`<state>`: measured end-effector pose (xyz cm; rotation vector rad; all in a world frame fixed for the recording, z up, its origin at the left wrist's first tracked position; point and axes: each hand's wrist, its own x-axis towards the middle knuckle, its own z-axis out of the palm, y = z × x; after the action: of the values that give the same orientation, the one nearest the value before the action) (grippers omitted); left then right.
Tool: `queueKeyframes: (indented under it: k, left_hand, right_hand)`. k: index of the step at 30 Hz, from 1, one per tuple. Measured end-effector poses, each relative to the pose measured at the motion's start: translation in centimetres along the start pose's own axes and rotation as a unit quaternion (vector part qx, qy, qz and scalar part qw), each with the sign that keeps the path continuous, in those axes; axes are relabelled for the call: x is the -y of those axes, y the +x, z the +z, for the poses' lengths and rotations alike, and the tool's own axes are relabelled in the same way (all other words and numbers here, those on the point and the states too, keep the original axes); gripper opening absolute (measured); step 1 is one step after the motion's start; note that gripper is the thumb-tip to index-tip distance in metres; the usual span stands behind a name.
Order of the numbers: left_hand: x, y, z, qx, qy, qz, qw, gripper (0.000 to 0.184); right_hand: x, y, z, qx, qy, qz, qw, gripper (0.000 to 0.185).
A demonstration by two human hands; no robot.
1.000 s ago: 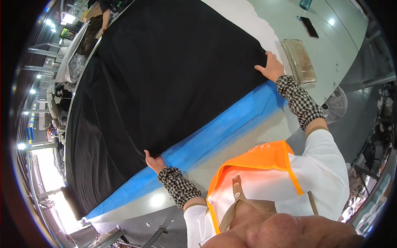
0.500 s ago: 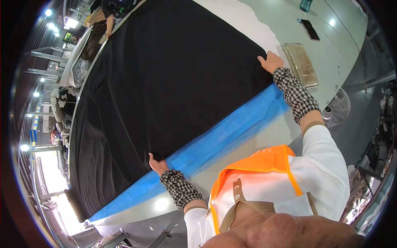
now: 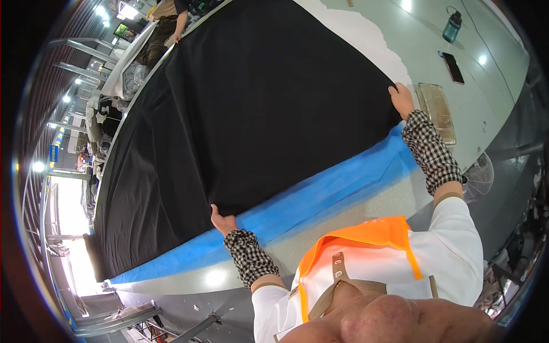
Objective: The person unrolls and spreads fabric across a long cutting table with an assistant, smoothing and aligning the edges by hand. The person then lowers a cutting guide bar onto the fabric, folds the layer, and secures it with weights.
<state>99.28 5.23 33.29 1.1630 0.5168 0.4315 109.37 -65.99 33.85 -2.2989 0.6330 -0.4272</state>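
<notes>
A wide black cloth [image 3: 286, 108] covers much of the table, with folds on its left part. Under its near edge a blue sheet [image 3: 320, 191] sticks out. My left hand [image 3: 223, 220] is closed on the cloth's near edge, thumb on top and fingers hidden beneath. At the cloth's right corner my right hand [image 3: 402, 99] grips the edge, beside a strip of white paper [image 3: 372, 40] that shows past the cloth.
Right of my right hand lies a flat wrapped package [image 3: 437, 114]. Beyond it are a phone [image 3: 453, 68] and a bottle [image 3: 452, 27] on the table [image 3: 486, 103]. A fan [image 3: 478, 176] stands below. Another person's hand [image 3: 178, 37] touches the far edge.
The view has shifted, so the table items appear further right and lower. My right hand's fingers have closed on the cloth's corner. The cloth's left folds have changed shape.
</notes>
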Motion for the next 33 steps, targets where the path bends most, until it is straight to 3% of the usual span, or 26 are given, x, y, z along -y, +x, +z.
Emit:
queueKeyframes:
  k: [3, 5, 6, 8, 13, 18, 22, 25, 28, 31, 33]
  left_hand:
    - [-0.3, 1.3, -0.7, 0.027, 0.100, 0.100, 0.990, 0.044]
    - [-1.8, 0.6, 0.7, 0.019, 0.121, 0.157, 0.980, 0.045]
    - [-2.3, 1.2, 0.6, 0.032, -0.080, 0.072, 0.994, 0.045]
    - [-3.2, 0.1, 1.5, 0.010, -0.142, 0.029, 0.989, 0.045]
    - [-2.3, 0.8, -0.1, 0.020, -0.177, -0.022, 0.984, 0.044]
    - [-1.3, 0.1, -0.2, -0.030, -0.166, -0.055, 0.984, 0.047]
    - [-1.0, -0.6, -0.3, -0.071, -0.181, -0.074, 0.978, 0.045]
    - [-0.1, -0.2, -1.7, -0.060, -0.079, -0.037, 0.994, 0.045]
    - [0.9, 0.3, -3.7, 0.030, 0.113, 0.047, 0.992, 0.047]
    - [1.3, 1.3, -3.9, -0.045, -0.148, -0.080, 0.985, 0.047]
    - [1.6, 1.2, -4.2, -0.007, -0.063, -0.040, 0.997, 0.046]
  right_hand:
    - [-1.2, 0.5, 0.3, 0.067, 0.201, 0.028, 0.977, 0.023]
    - [-3.9, 0.5, 1.6, 0.113, 0.379, 0.042, 0.918, 0.020]
    - [-3.9, 0.0, 1.6, 0.113, 0.391, 0.056, 0.912, 0.020]
    - [-3.5, -1.5, 1.1, 0.114, 0.414, 0.085, 0.899, 0.019]
    - [-4.9, -1.9, 2.2, 0.115, 0.401, 0.108, 0.902, 0.023]
    - [-2.8, -1.5, 2.3, 0.094, 0.287, 0.045, 0.952, 0.020]
    - [-1.8, -1.6, 1.8, 0.093, 0.286, 0.053, 0.952, 0.019]
    - [-2.8, -1.9, 1.8, 0.096, 0.277, 0.044, 0.955, 0.021]
    - [-3.8, -1.9, 2.0, 0.090, 0.266, 0.053, 0.958, 0.023]
    - [-3.9, -1.7, 2.4, 0.063, 0.240, 0.057, 0.967, 0.025]
    - [-3.9, -1.7, 2.2, 0.065, 0.203, 0.046, 0.976, 0.028]
